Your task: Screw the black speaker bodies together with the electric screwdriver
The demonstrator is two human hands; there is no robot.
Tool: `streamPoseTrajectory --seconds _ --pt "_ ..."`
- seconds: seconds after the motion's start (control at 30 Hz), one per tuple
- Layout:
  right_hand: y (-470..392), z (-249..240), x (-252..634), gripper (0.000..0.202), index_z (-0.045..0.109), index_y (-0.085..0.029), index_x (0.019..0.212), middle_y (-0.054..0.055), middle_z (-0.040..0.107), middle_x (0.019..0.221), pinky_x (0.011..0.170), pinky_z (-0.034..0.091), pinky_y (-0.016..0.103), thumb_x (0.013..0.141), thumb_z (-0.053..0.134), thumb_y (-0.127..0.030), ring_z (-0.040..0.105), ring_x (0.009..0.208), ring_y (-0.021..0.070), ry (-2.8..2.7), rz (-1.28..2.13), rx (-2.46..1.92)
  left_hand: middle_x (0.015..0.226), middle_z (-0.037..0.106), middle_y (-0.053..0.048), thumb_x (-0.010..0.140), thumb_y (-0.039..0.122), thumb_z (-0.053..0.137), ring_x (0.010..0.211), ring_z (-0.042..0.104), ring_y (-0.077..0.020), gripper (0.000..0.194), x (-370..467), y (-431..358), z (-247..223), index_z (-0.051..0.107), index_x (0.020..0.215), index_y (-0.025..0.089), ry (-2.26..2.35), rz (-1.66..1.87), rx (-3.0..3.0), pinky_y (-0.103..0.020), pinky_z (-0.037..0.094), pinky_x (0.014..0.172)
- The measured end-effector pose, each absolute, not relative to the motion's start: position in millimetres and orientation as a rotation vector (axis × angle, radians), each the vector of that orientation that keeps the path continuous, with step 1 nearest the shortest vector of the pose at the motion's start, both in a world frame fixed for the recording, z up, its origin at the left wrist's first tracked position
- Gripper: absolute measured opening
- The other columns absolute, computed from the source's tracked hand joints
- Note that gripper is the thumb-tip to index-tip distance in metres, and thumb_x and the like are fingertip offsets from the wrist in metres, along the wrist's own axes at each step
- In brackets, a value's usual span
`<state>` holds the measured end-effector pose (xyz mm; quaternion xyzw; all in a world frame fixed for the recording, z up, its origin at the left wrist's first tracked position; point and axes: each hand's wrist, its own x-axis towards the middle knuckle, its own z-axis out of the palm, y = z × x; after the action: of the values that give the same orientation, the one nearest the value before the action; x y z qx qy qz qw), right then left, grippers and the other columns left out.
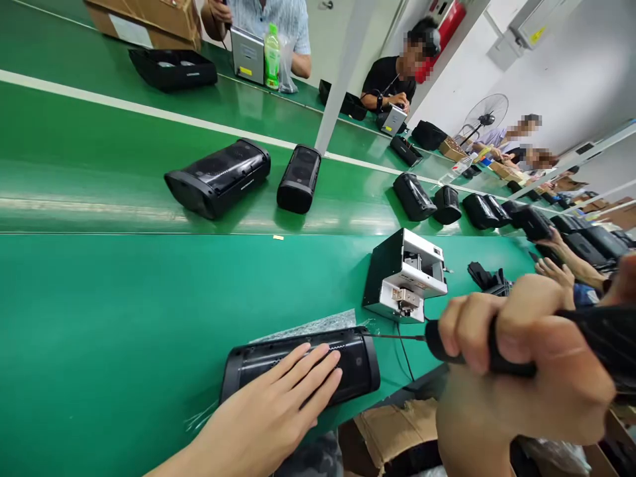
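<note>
A glossy black speaker (pixel 358 358) lies on its side on the green bench close to me. My left hand (pixel 283 391) rests flat across it, fingers stretched out. My right hand (pixel 527 358) is wrapped round a black electric screwdriver (pixel 479 348). Its long thin bit (pixel 392 336) points left and reaches the upper right end of the speaker; whether it sits in a screw is too small to tell. A sheet of clear bubble wrap (pixel 318 324) sticks out from beneath the speaker.
A black and white screw feeder (pixel 405 278) with a cable stands right of the speaker. Several black speakers (pixel 223 175) line the belt (pixel 99 179) beyond. An open cardboard box (pixel 397 430) sits below the bench edge. Co-workers (pixel 392 86) sit opposite; another person's hands (pixel 561 265) work at right.
</note>
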<state>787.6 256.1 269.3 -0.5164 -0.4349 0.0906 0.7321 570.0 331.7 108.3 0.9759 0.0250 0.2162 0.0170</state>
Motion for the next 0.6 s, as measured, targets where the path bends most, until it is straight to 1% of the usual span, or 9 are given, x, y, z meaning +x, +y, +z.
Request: streamPoseTrajectory --seconds 0.07,0.1,0.13,0.17,0.2,0.27,0.4,0.5,0.6 --pt "264 262 779 0.016 0.064 -0.029 0.1 -0.012 0.055 0.066 0.044 0.048 0.028 0.1 0.079 -0.025 0.046 0.04 0.0082 -0.983 0.288 -1.083 0.162 0.07 -0.001 0.118 0.045 0.059 0.148 0.063 -0.0216 0.044 570 331 107 0.071 0.156 0.024 0.065 0.666 3.04 -0.042 0.038 0.129" --pt "269 258 778 0.021 0.065 -0.033 0.114 -0.013 0.057 0.068 0.044 0.048 0.028 0.101 0.078 -0.024 0.047 0.04 0.0093 -0.991 0.317 -1.068 0.163 0.07 -0.001 0.117 0.045 0.06 0.149 0.062 -0.022 0.046 570 331 106 0.07 0.157 0.024 0.054 0.658 3.042 -0.042 0.039 0.128" --pt "273 254 777 0.032 0.063 -0.036 0.126 -0.014 0.058 0.068 0.044 0.048 0.029 0.101 0.078 -0.022 0.048 0.04 0.0101 -0.991 0.332 -1.068 0.164 0.068 -0.001 0.117 0.045 0.062 0.15 0.061 -0.0226 0.048 570 330 104 0.068 0.159 0.023 0.041 0.644 3.043 -0.042 0.041 0.128" --pt "276 251 777 0.04 0.06 -0.037 0.133 -0.015 0.058 0.068 0.043 0.047 0.029 0.1 0.077 -0.021 0.047 0.039 0.0107 -0.989 0.334 -1.072 0.166 0.067 -0.001 0.116 0.045 0.063 0.151 0.061 -0.0235 0.05 570 330 103 0.067 0.16 0.023 0.03 0.629 3.044 -0.043 0.042 0.128" --pt "279 249 778 0.043 0.059 -0.037 0.135 -0.015 0.058 0.068 0.041 0.047 0.03 0.099 0.077 -0.021 0.047 0.038 0.0111 -0.996 0.335 -1.072 0.167 0.065 -0.002 0.116 0.044 0.063 0.152 0.06 -0.0243 0.051 570 329 102 0.066 0.162 0.023 0.027 0.611 3.046 -0.043 0.042 0.128" --pt "283 248 779 0.042 0.06 -0.036 0.134 -0.015 0.057 0.067 0.04 0.046 0.03 0.099 0.076 -0.02 0.046 0.037 0.0111 -1.019 0.336 -1.063 0.169 0.064 -0.002 0.115 0.041 0.063 0.153 0.059 -0.0253 0.051 569 328 100 0.065 0.163 0.023 0.028 0.597 3.048 -0.045 0.042 0.129" --pt "285 245 781 0.041 0.06 -0.035 0.137 -0.014 0.058 0.069 0.042 0.046 0.029 0.102 0.073 -0.018 0.049 0.039 0.0107 -1.049 0.365 -1.043 0.169 0.063 -0.003 0.115 0.04 0.063 0.152 0.06 -0.0244 0.05 569 328 101 0.066 0.162 0.023 0.033 0.598 3.044 -0.043 0.043 0.129" --pt "284 227 778 0.042 0.057 -0.037 0.138 -0.013 0.06 0.07 0.044 0.047 0.028 0.105 0.07 -0.016 0.048 0.041 0.0113 -1.074 0.387 -1.068 0.169 0.064 -0.002 0.116 0.04 0.062 0.153 0.059 -0.0241 0.048 569 328 103 0.067 0.161 0.024 0.042 0.606 3.045 -0.043 0.042 0.13" --pt "281 200 775 0.041 0.052 -0.04 0.133 -0.015 0.055 0.068 0.044 0.045 0.028 0.104 0.073 -0.019 0.044 0.041 0.0122 -1.113 0.375 -1.119 0.166 0.067 0.0 0.117 0.04 0.06 0.152 0.06 -0.0237 0.045 567 329 105 0.07 0.157 0.025 0.052 0.648 3.042 -0.043 0.041 0.13"
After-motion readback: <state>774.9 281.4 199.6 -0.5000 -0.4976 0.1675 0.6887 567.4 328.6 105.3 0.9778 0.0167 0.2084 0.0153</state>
